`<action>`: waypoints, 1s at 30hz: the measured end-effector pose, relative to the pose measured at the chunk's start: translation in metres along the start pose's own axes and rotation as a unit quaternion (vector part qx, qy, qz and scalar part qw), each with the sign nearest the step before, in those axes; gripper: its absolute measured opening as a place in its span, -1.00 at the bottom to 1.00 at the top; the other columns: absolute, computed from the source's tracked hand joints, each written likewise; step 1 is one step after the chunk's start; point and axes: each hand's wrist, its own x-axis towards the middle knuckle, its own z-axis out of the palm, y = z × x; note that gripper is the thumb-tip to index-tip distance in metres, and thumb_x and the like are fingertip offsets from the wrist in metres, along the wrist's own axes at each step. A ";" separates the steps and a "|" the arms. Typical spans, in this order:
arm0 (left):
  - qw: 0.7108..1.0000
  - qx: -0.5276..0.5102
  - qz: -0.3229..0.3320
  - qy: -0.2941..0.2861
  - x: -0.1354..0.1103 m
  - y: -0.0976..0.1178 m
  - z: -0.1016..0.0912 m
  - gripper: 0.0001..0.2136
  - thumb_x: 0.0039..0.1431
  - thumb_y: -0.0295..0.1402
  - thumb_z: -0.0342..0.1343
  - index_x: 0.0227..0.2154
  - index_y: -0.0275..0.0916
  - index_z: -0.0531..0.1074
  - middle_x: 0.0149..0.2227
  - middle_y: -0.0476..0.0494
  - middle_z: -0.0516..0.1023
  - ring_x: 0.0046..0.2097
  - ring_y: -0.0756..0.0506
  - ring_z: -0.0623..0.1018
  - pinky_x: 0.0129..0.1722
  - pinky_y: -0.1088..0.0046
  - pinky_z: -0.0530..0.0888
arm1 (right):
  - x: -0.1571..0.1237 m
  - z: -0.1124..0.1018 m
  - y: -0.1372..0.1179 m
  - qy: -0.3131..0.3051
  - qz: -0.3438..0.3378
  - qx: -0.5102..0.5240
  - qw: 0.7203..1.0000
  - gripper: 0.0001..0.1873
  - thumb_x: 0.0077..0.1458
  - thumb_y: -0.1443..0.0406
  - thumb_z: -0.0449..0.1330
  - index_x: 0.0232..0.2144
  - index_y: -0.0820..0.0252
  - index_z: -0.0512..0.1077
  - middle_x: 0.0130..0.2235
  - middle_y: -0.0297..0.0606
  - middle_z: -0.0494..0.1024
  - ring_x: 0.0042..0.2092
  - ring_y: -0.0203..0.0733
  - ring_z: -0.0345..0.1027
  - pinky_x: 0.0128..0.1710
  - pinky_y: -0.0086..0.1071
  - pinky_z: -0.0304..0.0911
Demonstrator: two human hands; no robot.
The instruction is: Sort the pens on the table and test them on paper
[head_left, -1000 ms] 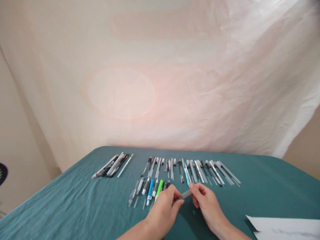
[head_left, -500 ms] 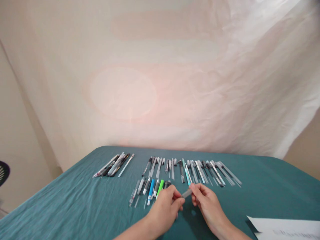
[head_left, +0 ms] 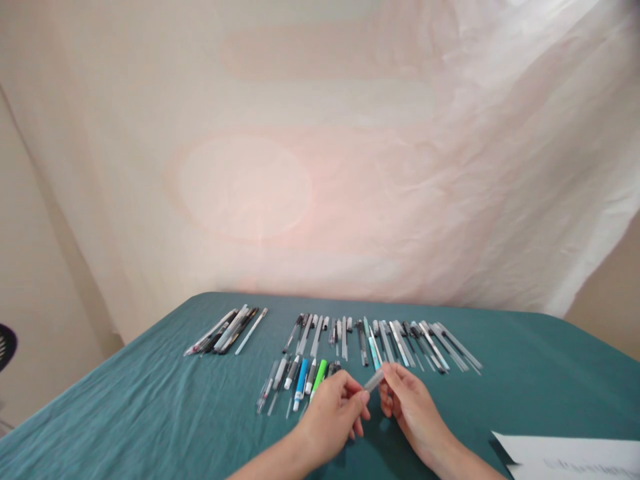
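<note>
Evidently both hands are engaged with one small thing: a slim, translucent grey piece [head_left: 374,382], tube-like, held above the near part of the green cloth [head_left: 165,407] on the table. The person's left hand [head_left: 336,408] pinches its lower end between thumb and fingers, while the right hand [head_left: 409,408] grips the upper end with thumb and fingertips, so the piece slants up toward the right; its covered ends cannot be made out. Just beyond the left hand lies a short row of pens, among them a blue pen [head_left: 301,385] and a green pen [head_left: 319,377], the latter partly hidden by that hand. Farther back runs a longer row of mostly clear, grey and black pens [head_left: 399,343], with a light-blue pen [head_left: 375,353] near the right fingertips. Off to the left rests a bundle of pens [head_left: 231,331], and a white sheet [head_left: 570,453] lies at the lower right.
</note>
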 end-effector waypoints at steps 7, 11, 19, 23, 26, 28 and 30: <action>0.999 -0.008 -0.020 -0.024 0.000 0.000 -0.001 -0.74 0.06 -0.12 -0.11 -0.44 -0.25 0.18 -0.64 0.08 0.36 -0.71 0.10 0.30 -0.74 0.60 0.19 | 0.000 -0.003 -0.003 -0.024 0.002 0.013 1.000 -0.75 -0.05 0.15 0.20 -0.40 0.24 0.42 -0.63 -0.45 0.27 -0.63 -0.46 0.04 -0.68 -0.59 -0.02; 0.998 -0.036 -0.039 -0.037 0.003 -0.001 0.001 -0.71 0.06 -0.09 -0.13 -0.42 -0.26 0.20 -0.62 0.06 0.38 -0.70 0.09 0.32 -0.74 0.61 0.18 | -0.002 0.001 -0.007 -0.027 0.025 0.031 0.999 -0.67 -0.02 0.06 0.13 -0.37 0.22 0.41 -0.61 -0.43 0.30 -0.62 -0.42 0.08 -0.68 -0.56 0.04; 0.996 -0.066 -0.036 -0.053 0.002 -0.004 0.004 -0.67 0.04 -0.06 -0.12 -0.39 -0.28 0.23 -0.63 0.05 0.38 -0.69 0.09 0.32 -0.71 0.61 0.19 | 0.000 -0.001 -0.001 -0.010 -0.006 -0.031 0.999 -0.69 -0.06 0.09 0.18 -0.56 0.23 0.36 -0.71 -0.49 0.19 -0.66 -0.45 -0.05 -0.68 -0.56 -0.07; 0.992 -0.090 -0.062 -0.059 0.001 -0.002 0.003 -0.63 0.02 -0.03 -0.10 -0.38 -0.29 0.24 -0.64 0.05 0.37 -0.71 0.10 0.31 -0.71 0.60 0.17 | 0.001 -0.003 -0.002 -0.029 0.015 -0.001 0.999 -0.64 -0.08 0.07 0.19 -0.34 0.25 0.43 -0.68 -0.46 0.23 -0.64 -0.42 0.02 -0.68 -0.55 -0.06; 0.991 -0.101 -0.066 -0.062 0.001 -0.001 0.003 -0.62 0.01 -0.02 -0.10 -0.38 -0.29 0.25 -0.64 0.04 0.38 -0.71 0.10 0.30 -0.71 0.61 0.16 | 0.001 0.000 -0.004 -0.037 0.033 0.026 0.998 -0.58 -0.04 0.00 0.11 -0.34 0.25 0.42 -0.63 -0.40 0.30 -0.62 -0.39 0.09 -0.68 -0.53 0.01; 0.990 -0.103 -0.065 -0.066 0.001 -0.001 0.004 -0.62 0.01 -0.01 -0.09 -0.38 -0.29 0.25 -0.63 0.03 0.39 -0.70 0.10 0.30 -0.70 0.61 0.17 | 0.000 0.002 -0.005 -0.043 0.025 0.021 0.999 -0.60 -0.01 0.00 0.08 -0.41 0.24 0.41 -0.64 -0.41 0.29 -0.63 -0.40 0.06 -0.68 -0.54 0.01; 0.990 -0.102 -0.064 -0.067 0.001 -0.002 0.004 -0.62 0.00 -0.02 -0.08 -0.39 -0.29 0.25 -0.63 0.03 0.40 -0.70 0.10 0.31 -0.71 0.61 0.17 | -0.001 0.003 -0.005 -0.041 0.006 0.006 0.999 -0.66 -0.01 0.05 0.11 -0.51 0.23 0.38 -0.68 -0.45 0.23 -0.64 -0.43 0.01 -0.69 -0.55 -0.02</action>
